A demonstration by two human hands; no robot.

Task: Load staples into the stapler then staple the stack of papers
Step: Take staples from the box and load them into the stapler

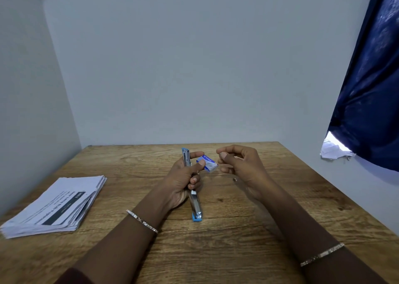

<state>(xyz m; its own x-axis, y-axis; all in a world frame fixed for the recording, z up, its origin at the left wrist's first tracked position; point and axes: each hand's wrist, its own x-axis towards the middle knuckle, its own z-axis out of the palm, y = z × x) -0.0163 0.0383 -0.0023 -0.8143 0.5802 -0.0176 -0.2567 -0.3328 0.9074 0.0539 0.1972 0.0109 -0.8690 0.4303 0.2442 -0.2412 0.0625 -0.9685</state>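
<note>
My left hand grips a blue and silver stapler that is swung fully open, one half pointing up and away, the other down toward me. The thumb and forefinger of the same hand pinch a small blue and white staple box. My right hand hovers just right of the box, thumb and forefinger pinched together; whether anything lies between them is too small to tell. A stack of printed papers lies on the wooden table at the left.
A small dark speck lies on the table under my right hand. Grey walls close the table at the back and left. A dark blue curtain hangs at the upper right.
</note>
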